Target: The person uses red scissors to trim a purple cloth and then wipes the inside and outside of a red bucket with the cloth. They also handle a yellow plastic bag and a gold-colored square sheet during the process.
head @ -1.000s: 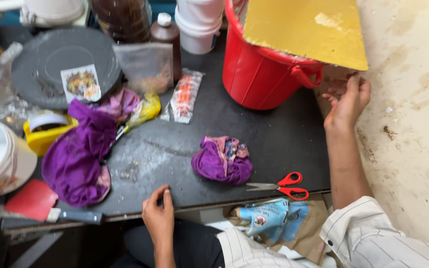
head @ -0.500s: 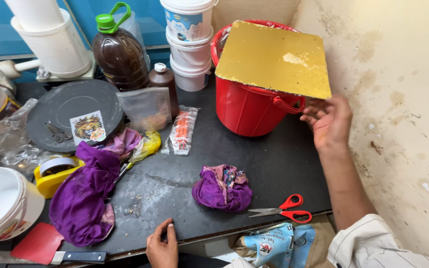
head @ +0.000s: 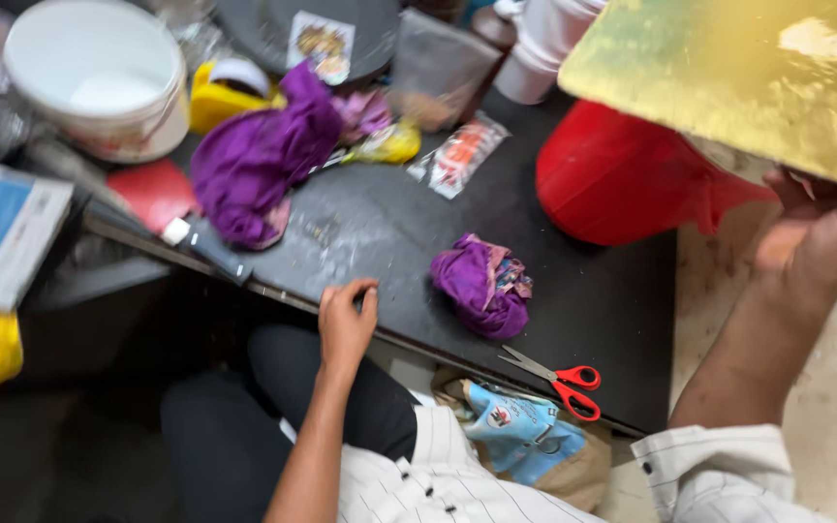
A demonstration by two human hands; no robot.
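Note:
My right hand (head: 821, 237) grips the near corner of a square gold board (head: 738, 73) and holds it up above a red bucket (head: 622, 179) at the right of the dark table (head: 360, 228). My left hand (head: 346, 320) rests with curled fingers on the table's front edge and holds nothing. A crumpled purple cloth (head: 481, 283) lies between the two hands. Red-handled scissors (head: 559, 376) sit near the front edge, below that cloth.
A larger purple cloth (head: 254, 155), a yellow tape holder (head: 225, 92), a white bucket (head: 99, 82), a grey round lid (head: 317, 29), small plastic packets (head: 462, 153) and white tubs (head: 549, 44) crowd the table's back and left. A blue bag (head: 515, 436) lies under the table. A wall stands right.
My right hand has taken hold of the gold board and lifted it off the red bucket. The view has swung left and down. My left hand stays at the table edge.

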